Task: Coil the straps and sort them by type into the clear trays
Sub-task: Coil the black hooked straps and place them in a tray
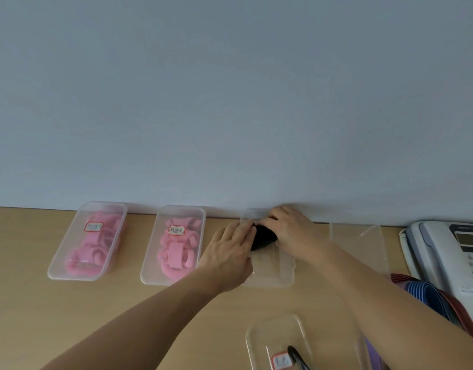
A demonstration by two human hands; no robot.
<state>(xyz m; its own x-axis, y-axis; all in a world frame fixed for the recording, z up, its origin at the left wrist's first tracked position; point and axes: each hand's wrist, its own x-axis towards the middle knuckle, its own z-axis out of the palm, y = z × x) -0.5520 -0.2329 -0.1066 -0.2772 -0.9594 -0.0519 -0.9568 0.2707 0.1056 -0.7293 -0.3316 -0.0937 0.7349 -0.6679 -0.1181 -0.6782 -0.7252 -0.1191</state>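
Tan wooden worktop (pixel 96 311) set against a wall; at its back left, two clear trays of pink coils, the left tray (pixel 56 263) and the second tray (pixel 147 268), side by side; further right the middle tray (pixel 272 273) and a right clear tray (pixel 363 252); a labelled front tray (pixel 254 340) at the near edge; far right, a telephone (pixel 443 252) with loose striped straps (pixel 427 295) beside it.

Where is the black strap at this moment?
In the head view, the black strap sits right of centre, at the far end of a clear tray, gripped by the right hand and touched by the left hand.
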